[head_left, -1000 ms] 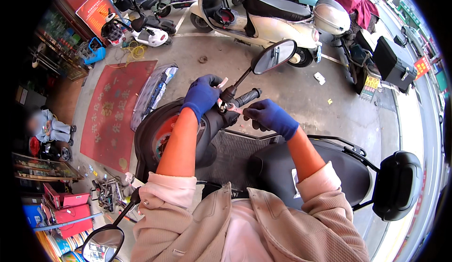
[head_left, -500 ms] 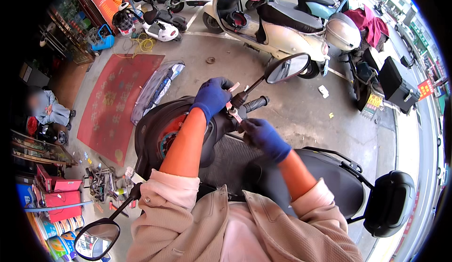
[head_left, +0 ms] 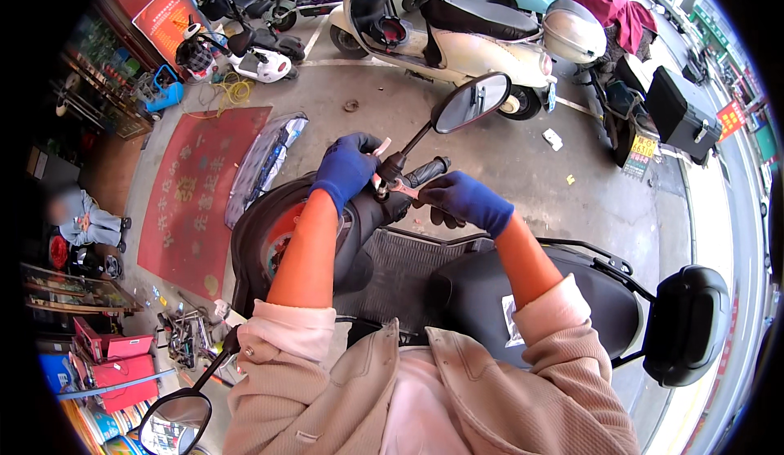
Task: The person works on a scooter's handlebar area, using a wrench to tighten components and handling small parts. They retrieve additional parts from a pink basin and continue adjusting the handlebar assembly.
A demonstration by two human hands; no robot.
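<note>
Both of my hands wear blue gloves and work at the base of the right mirror [head_left: 471, 102] on a black scooter's handlebar. My left hand [head_left: 349, 169] is closed on a slim, pale metal tool [head_left: 385, 145] that looks like a wrench; its tip sticks out beside the mirror stem [head_left: 417, 140], the rest mostly hidden by the fingers. My right hand [head_left: 467, 202] is closed around the end of a silver-pink wrench [head_left: 403, 187], whose head sits at the foot of the stem. Just beyond the wrench lies the black handlebar grip [head_left: 430, 171].
Below my hands are the scooter's ribbed footboard [head_left: 404, 267] and black seat [head_left: 588, 287], with a top box [head_left: 688, 324] behind. A cream scooter [head_left: 465, 55] is parked ahead. A red mat [head_left: 196, 194] and scattered tools [head_left: 192, 332] lie left, where a person [head_left: 86, 218] sits.
My right hand has swung forward and to the right with the wrench, which now lies flatter. My left hand keeps its hold by the stem. The whole view has shifted slightly.
</note>
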